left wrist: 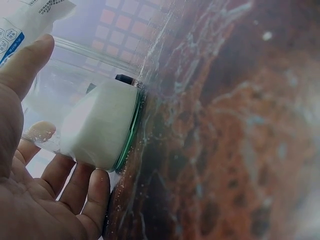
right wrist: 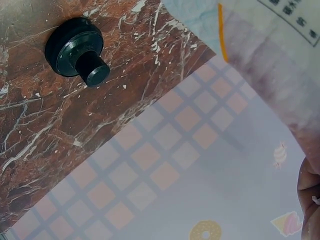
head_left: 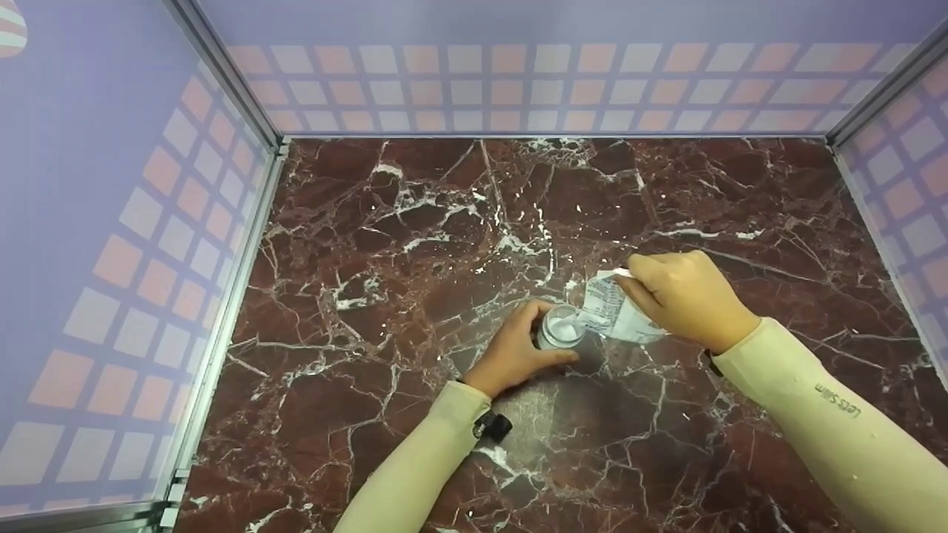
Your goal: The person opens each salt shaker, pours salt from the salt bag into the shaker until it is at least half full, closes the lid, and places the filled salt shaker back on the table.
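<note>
My left hand [head_left: 511, 352] grips a clear jar [head_left: 561, 334] standing on the marble-patterned table, its fingers on the far side and thumb on the near side. White contents [left wrist: 100, 125] fill the lower part of the jar, seen through its wall in the left wrist view. My right hand [head_left: 678, 296] pinches a printed white bag [head_left: 611, 307] by its upper edge. The bag is tilted, and its narrow end overlaps the open mouth of the jar. In the right wrist view the bag [right wrist: 275, 60] fills the upper right corner, hiding most of the right hand.
A black round piece with a knob [right wrist: 77, 52] rests on the table in the right wrist view. White specks are scattered over the table [head_left: 459, 259]. Lilac panels with a checked print [head_left: 474, 81] enclose the back and both sides.
</note>
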A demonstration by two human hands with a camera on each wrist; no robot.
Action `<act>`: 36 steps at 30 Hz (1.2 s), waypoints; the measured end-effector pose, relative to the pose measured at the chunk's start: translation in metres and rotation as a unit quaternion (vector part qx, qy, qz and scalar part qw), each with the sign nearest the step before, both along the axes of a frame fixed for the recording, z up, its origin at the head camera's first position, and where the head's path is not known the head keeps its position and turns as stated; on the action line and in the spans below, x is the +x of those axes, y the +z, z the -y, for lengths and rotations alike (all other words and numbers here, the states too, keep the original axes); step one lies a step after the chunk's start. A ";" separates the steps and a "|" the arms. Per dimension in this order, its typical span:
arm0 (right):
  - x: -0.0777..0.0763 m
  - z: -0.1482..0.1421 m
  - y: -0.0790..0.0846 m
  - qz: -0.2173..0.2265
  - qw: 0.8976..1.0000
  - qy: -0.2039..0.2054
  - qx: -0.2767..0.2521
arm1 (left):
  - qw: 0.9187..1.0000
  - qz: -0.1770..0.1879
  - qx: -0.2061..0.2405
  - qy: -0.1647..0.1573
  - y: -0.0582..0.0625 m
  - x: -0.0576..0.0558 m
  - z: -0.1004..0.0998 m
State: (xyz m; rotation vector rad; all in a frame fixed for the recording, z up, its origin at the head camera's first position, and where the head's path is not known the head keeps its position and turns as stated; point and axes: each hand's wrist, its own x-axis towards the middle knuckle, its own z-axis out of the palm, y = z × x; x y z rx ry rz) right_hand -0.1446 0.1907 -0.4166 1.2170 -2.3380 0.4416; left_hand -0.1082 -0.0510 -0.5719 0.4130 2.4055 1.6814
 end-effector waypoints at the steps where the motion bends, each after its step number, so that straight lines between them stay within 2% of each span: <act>1: 0.000 0.000 0.000 0.001 1.000 0.000 0.001 | 1.000 0.002 0.001 0.001 0.000 0.000 0.000; 16: 0.001 0.000 0.001 0.003 1.000 0.002 0.003 | 1.000 0.000 -0.009 0.004 0.000 0.001 0.000; 36: 0.001 0.004 0.003 0.005 1.000 0.000 0.013 | 1.000 -0.003 0.001 0.003 -0.001 0.001 -0.001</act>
